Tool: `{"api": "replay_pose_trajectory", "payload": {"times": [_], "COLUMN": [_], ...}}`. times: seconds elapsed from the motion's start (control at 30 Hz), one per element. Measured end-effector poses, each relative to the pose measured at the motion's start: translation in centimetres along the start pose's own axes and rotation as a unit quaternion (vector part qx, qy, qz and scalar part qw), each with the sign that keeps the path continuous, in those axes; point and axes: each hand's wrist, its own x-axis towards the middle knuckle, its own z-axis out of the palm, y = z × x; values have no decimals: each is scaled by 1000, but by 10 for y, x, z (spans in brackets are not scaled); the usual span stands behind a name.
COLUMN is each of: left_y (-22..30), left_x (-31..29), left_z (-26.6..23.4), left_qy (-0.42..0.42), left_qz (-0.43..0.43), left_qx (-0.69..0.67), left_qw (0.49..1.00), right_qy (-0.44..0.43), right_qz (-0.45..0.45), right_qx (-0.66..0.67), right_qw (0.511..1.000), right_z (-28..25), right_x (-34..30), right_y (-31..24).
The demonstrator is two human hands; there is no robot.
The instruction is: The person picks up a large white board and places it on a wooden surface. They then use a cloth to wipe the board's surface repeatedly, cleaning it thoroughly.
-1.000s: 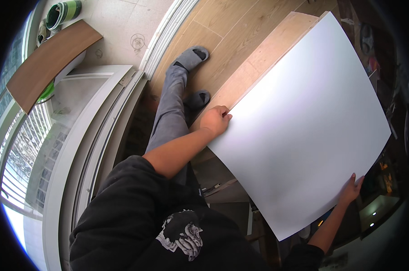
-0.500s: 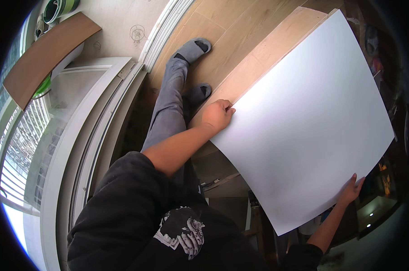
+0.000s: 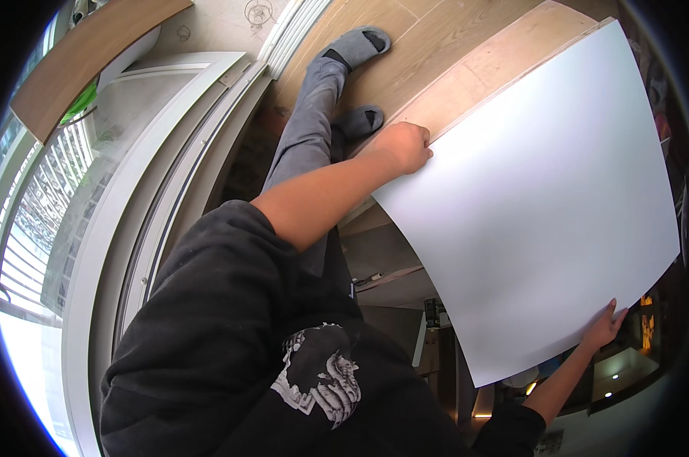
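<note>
A large, smooth white sheet [image 3: 542, 206] fills the right of the head view, its far-left edge running along a pale plywood board [image 3: 474, 80]. My left hand [image 3: 407, 146] is closed at that edge, near the sheet's left corner, with its fingertips curled over the rim and partly hidden. At the near right edge, my right hand [image 3: 603, 329] grips the sheet. Two of its fingers show against the edge and the others are out of sight beneath.
My legs and grey slippers [image 3: 361, 47] are on the wood-look floor [image 3: 417, 46] beside the plywood. To the left stand a white sliding-door frame [image 3: 200, 152] and a curved-looking brown board [image 3: 93, 61]. Dark clutter and a shelf [image 3: 394, 289] lie under the sheet's near side.
The sheet, plywood and my left hand appear further up and right, as does the floor, so the view has shifted. Both hands keep their hold at about the same places on the sheet.
</note>
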Motion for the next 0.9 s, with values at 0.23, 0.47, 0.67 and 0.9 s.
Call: {"api": "replay_pose_trajectory", "payload": {"times": [0.23, 0.47, 0.67, 0.9], "left_y": [-6, -2, -4, -2], "left_x": [-8, -17, -16, -11], "left_z": [18, 24, 24, 15], "left_qy": [57, 85, 89, 50], "left_qz": [14, 9, 1, -35], "left_qx": [-17, -63, -88, -92], "left_qw": [998, 994, 992, 994], "right_qy": [3, -9, -9, 4], "right_qz": [17, 14, 21, 11], "right_qx": [21, 38, 42, 31], "right_qw": [1000, 999, 999, 999], "right_z": [2, -2, 1, 1], "right_x": [0, 7, 4, 3], "right_y": [1, 15, 12, 8]}}
